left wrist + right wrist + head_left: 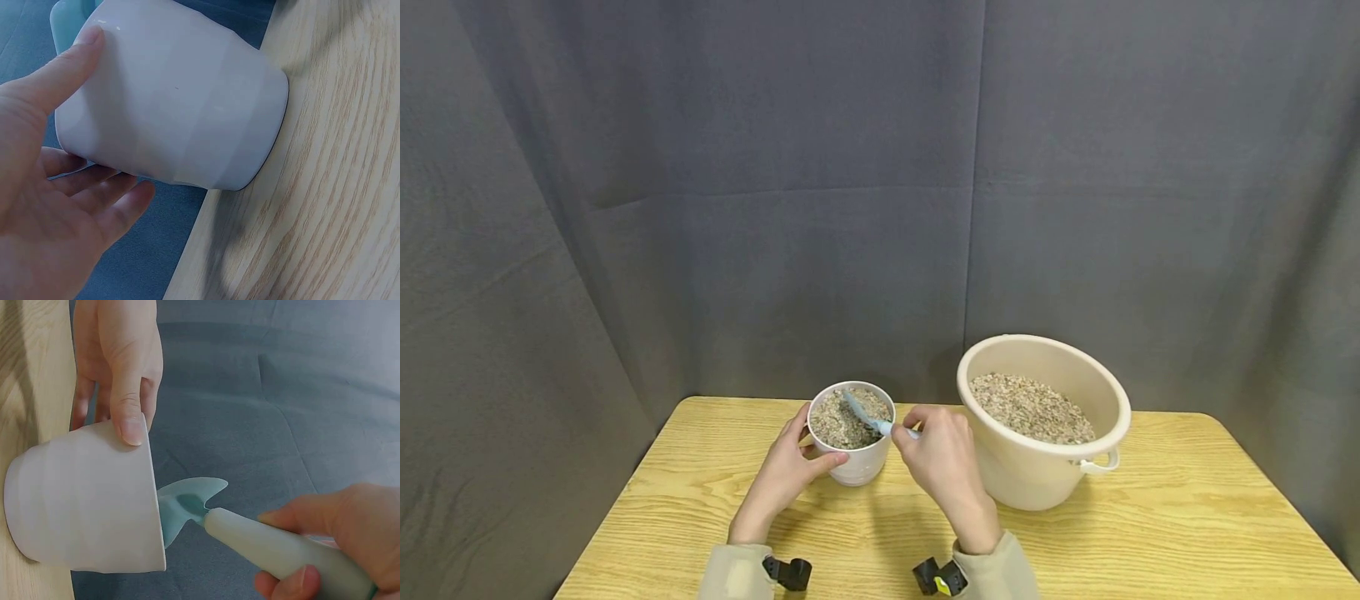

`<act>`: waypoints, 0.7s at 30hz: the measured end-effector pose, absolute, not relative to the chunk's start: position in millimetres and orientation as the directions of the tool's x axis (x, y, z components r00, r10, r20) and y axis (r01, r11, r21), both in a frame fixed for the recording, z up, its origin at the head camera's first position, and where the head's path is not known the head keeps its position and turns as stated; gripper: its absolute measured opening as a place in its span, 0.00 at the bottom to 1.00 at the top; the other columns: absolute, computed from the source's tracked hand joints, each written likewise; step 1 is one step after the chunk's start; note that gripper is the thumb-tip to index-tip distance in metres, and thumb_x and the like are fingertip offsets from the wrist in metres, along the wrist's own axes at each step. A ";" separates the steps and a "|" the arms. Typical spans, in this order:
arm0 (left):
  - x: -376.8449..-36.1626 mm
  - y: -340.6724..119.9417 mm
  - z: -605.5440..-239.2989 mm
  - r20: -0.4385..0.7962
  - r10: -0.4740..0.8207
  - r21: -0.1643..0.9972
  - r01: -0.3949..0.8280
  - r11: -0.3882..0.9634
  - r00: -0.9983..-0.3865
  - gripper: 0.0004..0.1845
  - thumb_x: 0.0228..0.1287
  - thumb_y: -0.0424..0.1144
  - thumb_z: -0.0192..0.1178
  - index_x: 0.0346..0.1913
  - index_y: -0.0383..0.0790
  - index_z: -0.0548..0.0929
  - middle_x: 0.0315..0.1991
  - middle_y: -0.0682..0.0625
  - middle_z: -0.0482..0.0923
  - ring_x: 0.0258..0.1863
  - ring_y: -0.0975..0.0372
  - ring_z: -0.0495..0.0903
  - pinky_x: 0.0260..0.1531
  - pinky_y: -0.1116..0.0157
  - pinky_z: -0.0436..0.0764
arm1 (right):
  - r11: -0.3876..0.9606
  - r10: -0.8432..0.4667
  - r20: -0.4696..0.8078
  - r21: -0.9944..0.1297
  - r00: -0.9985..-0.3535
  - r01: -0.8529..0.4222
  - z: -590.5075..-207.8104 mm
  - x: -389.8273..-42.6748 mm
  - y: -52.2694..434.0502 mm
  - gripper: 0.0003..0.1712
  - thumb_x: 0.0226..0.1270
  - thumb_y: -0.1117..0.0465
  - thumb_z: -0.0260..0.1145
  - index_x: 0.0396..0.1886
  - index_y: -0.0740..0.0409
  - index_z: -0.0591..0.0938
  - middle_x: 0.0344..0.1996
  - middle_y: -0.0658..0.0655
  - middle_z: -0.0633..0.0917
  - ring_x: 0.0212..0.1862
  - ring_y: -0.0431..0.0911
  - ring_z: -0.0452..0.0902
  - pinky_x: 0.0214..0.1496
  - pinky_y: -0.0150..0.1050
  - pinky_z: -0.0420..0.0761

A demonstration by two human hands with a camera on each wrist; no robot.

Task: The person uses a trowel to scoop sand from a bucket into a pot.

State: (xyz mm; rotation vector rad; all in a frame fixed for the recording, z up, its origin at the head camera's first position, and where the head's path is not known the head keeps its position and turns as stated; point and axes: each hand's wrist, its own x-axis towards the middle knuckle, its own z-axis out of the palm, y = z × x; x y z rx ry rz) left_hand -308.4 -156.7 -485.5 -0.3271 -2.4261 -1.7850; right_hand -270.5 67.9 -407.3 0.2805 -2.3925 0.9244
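- Your left hand (786, 475) wraps the white pot (853, 433), thumb (128, 406) laid on the near rim and the other fingers (100, 187) curled round the far wall, so it grips the pot firmly
- The pot stands upright on the table (1150, 517), left of centre, near the back edge, and it is filled almost to the rim with pale gravel (838, 423)
- Your right hand (943, 462) pinches the pale handle of a small scoop (868, 417) between thumb and curled fingers; the right wrist view shows the fingers closed round the handle (275, 547)
- The scoop's light blue blade (184, 503) reaches over the pot's rim and lies on the gravel, slanting from the handle up toward the pot's far left side
- Your two hands are close together, one on each side of the pot, the right one just beside its right wall
- A large cream bucket (1045, 421) stands just right of your right hand, about half full of the same gravel (1030, 408), with a handle lug (1101, 462) showing on its front right
- Pot and bucket stand apart, with your right hand between them
- A grey cloth backdrop (880, 192) hangs behind the table
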 end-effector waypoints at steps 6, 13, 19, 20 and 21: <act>-307.6 -157.2 -485.2 0.214 0.106 0.921 0.236 0.309 -0.971 0.55 0.50 0.43 0.77 0.77 0.43 0.53 0.72 0.39 0.56 0.70 0.47 0.61 0.63 0.54 0.72 | 0.699 0.010 0.522 -0.613 -0.853 -0.368 -404.1 -270.2 71.3 0.06 0.52 0.64 0.72 0.19 0.53 0.86 0.10 0.44 0.73 0.17 0.40 0.65 0.18 0.35 0.67; -308.2 -158.0 -486.7 0.218 0.105 0.917 0.240 0.317 -0.970 0.58 0.48 0.48 0.78 0.78 0.44 0.53 0.72 0.41 0.56 0.69 0.48 0.62 0.63 0.56 0.73 | 0.653 0.019 0.493 -0.665 -0.870 -0.362 -398.2 -266.9 76.0 0.08 0.54 0.62 0.72 0.17 0.52 0.85 0.10 0.45 0.75 0.16 0.40 0.67 0.18 0.35 0.68; -308.6 -158.0 -485.6 0.222 0.108 0.915 0.246 0.320 -0.969 0.57 0.48 0.47 0.78 0.77 0.44 0.54 0.71 0.43 0.58 0.69 0.50 0.62 0.62 0.57 0.73 | 0.619 0.013 0.448 -0.706 -0.894 -0.345 -396.0 -267.0 78.9 0.07 0.56 0.61 0.71 0.20 0.52 0.86 0.12 0.45 0.75 0.18 0.41 0.68 0.19 0.36 0.70; -308.7 -157.9 -485.6 0.223 0.109 0.915 0.247 0.319 -0.969 0.57 0.48 0.47 0.78 0.77 0.44 0.54 0.71 0.43 0.58 0.69 0.50 0.62 0.62 0.57 0.73 | 0.613 0.013 0.440 -0.713 -0.898 -0.341 -395.6 -266.9 79.0 0.07 0.56 0.61 0.71 0.20 0.52 0.86 0.12 0.46 0.76 0.18 0.41 0.68 0.19 0.36 0.70; -308.9 -157.9 -485.6 0.224 0.109 0.915 0.247 0.319 -0.968 0.57 0.48 0.47 0.78 0.77 0.44 0.54 0.71 0.43 0.58 0.69 0.50 0.62 0.62 0.57 0.73 | 0.608 0.015 0.433 -0.719 -0.901 -0.335 -395.5 -267.0 79.1 0.07 0.57 0.60 0.71 0.20 0.52 0.86 0.12 0.46 0.76 0.18 0.41 0.69 0.19 0.36 0.70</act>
